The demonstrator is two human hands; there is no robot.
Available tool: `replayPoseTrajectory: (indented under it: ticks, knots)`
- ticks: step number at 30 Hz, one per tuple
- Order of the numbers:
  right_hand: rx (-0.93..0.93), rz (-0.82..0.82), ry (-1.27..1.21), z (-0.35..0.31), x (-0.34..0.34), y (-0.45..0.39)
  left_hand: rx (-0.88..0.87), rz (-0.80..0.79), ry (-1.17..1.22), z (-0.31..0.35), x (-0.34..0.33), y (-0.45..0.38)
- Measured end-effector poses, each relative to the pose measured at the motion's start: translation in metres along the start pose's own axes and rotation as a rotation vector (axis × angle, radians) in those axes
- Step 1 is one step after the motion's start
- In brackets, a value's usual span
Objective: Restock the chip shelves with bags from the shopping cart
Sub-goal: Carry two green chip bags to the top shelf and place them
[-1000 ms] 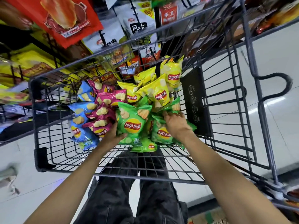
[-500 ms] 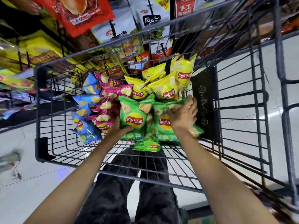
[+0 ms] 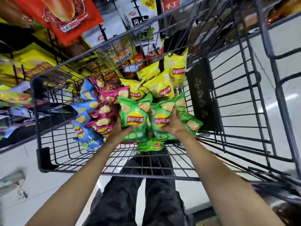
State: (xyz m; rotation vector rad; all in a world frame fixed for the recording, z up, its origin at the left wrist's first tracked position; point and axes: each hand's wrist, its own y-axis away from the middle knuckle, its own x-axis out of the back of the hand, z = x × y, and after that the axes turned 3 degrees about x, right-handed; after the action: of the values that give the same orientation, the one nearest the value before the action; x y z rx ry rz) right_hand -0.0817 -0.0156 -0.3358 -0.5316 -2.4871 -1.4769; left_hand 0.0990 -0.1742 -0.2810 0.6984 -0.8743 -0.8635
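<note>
glossy green chip bags [image 3: 133,117] gripped by left hand [image 3: 119,130] and right hand [image 3: 173,122], wire cart [image 3: 146,172]

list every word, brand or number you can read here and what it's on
"Lay's 乐事": logo on the green chip bag the left hand grips, and on the yellow chip bags, pink chip bags and blue chip bags in the grey wire shopping cart
"手工": red hanging packet
"40%": yellow tag
Small print on the bags and shelf packets: too blurred to read
</note>
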Motion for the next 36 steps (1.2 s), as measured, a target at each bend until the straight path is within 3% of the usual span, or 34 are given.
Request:
replayPoseTrajectory:
  ticks: [3, 7, 15, 22, 29, 36]
  knots:
    - [-0.014, 0.058, 0.089, -0.004, -0.009, 0.006, -0.031, 0.006, -0.02, -0.006, 0.004, -0.005]
    - [0.122, 0.269, 0.019, -0.015, -0.009, 0.033, -0.093, 0.025, 0.0, 0.007, 0.013, 0.011]
    - [0.342, 0.641, -0.402, -0.055, 0.013, 0.132, -0.436, 0.054, -0.013, 0.06, 0.045, 0.075]
    - [0.458, 0.91, -0.521, -0.079, 0.042, 0.258, -0.799, -0.005, 0.046, 0.125, 0.068, 0.143]
    - [0.385, 1.227, -0.541, -0.064, 0.078, 0.386, -1.055, -0.143, 0.001, 0.193, 0.036, 0.232]
    - [0.433, 1.529, -0.571, -0.023, 0.136, 0.497, -1.334, -0.224, -0.041, 0.273, -0.035, 0.327]
